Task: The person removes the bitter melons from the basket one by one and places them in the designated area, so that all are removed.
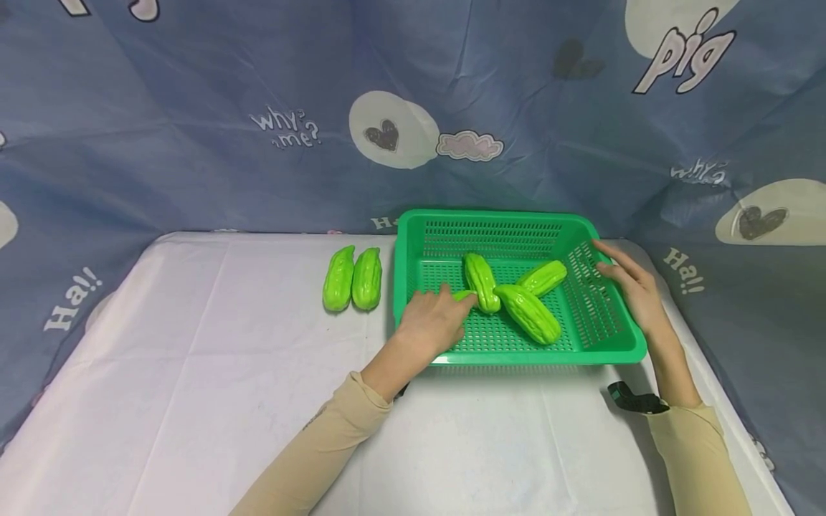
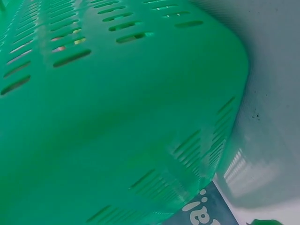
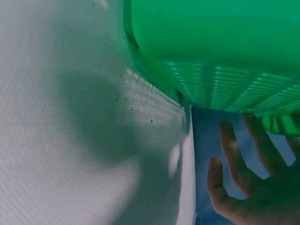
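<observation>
A person's left hand [image 1: 431, 321], its fingers curled over a glossy, bright-green ridged gourd [image 1: 464, 294] with little more than the tip exposed, reaches into a rectangular green plastic basket with slotted walls [image 1: 516, 358] on a white-covered table [image 1: 193, 373]. At the opposite side, the right hand [image 1: 635, 287] touches the basket's right rim, its fingers spread apart and extended, as the right wrist view shows from below. Inside the basket, three more green gourds [image 1: 530, 314] lie clustered close together, just right of the left hand. Another pair of green gourds [image 1: 367, 279] rests side by side on the table, left of the basket. Beige sleeves [image 1: 323, 441] cover the forearms; a blue cloth backdrop printed with white lettering [image 1: 258, 72] hangs behind.
</observation>
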Action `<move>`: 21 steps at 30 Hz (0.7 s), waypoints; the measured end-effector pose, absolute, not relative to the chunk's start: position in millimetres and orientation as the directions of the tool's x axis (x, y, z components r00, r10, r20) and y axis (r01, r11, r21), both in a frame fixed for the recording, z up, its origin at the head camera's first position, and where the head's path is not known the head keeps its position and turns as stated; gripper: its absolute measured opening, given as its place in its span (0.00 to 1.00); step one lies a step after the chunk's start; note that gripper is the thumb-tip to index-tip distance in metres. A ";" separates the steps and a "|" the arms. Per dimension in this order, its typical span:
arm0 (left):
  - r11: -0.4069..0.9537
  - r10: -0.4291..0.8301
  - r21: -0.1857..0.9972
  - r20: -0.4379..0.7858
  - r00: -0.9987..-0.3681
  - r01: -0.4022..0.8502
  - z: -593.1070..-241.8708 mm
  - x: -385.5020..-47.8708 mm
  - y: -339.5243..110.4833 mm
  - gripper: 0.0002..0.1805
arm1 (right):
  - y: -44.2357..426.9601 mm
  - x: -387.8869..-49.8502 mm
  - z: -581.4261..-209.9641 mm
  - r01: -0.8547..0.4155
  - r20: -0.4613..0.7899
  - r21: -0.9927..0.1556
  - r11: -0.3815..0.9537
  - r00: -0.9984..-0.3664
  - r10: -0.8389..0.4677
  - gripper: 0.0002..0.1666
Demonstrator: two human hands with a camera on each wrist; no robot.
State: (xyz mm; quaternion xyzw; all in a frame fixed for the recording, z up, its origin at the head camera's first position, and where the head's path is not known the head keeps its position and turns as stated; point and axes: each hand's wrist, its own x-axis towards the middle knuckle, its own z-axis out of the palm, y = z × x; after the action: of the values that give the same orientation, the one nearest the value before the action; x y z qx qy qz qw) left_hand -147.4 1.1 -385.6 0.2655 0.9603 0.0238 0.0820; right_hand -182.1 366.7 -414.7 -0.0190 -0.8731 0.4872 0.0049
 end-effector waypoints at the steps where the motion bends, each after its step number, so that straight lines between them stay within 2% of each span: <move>1: 0.858 0.514 0.086 -0.150 -0.845 0.507 -385.4 -147.5 1.2 0.26 | 366.6 -182.1 -414.6 0.029 -0.010 -0.851 0.525 -0.999 0.040 0.32; 9: 0.860 0.509 0.070 -0.187 -0.840 0.506 -384.7 -148.2 1.3 0.38 | 366.2 -182.4 -414.7 0.025 -0.005 -0.852 0.523 -0.999 0.040 0.32; 13: 0.861 0.509 0.076 -0.177 -0.842 0.504 -385.4 -148.8 1.2 0.39 | 366.5 -182.5 -415.0 0.031 -0.013 -0.851 0.525 -0.999 0.038 0.32; 16: 0.860 0.511 0.075 -0.130 -0.850 0.505 -386.0 -149.8 0.9 0.38 | 367.0 -181.7 -414.5 0.030 -0.013 -0.851 0.525 -0.999 0.037 0.33; 21: 0.862 0.506 0.031 0.026 -0.862 0.507 -385.7 -150.2 -0.7 0.34 | 366.9 -181.2 -415.2 0.015 0.001 -0.857 0.516 -1.000 0.031 0.33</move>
State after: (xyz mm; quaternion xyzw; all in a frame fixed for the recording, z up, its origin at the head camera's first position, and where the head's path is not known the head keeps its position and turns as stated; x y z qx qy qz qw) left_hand -150.2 -0.7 -385.7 0.2624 0.9647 0.0183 -0.0087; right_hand -181.2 366.9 -415.2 -0.0131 -0.8705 0.4919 0.0079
